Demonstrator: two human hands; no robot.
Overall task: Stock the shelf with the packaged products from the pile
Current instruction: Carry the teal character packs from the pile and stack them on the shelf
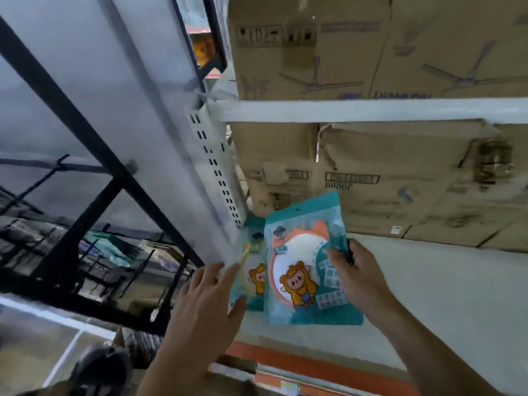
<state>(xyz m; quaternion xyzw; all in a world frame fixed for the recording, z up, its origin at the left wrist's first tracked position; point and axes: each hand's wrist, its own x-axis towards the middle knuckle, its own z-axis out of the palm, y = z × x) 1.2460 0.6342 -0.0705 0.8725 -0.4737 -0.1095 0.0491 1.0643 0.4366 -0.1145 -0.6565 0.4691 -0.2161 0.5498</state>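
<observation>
Two teal packets stand long-axis-up on the shelf point(428, 295): the right hand point(360, 278) pinches the front packet point(303, 270), while the open, empty left hand point(205, 304) seemingly steadies the rear packet point(253, 270).

Two bare arms show. The left hand point(208, 298) and the right hand point(357, 270) wear no gloves. No sleeves cover the arms.

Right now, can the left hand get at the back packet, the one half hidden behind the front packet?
Probably yes. The left hand is open right beside the back packet, whose left side is uncovered. The right hand holds the front packet, which covers only its right part.
</observation>
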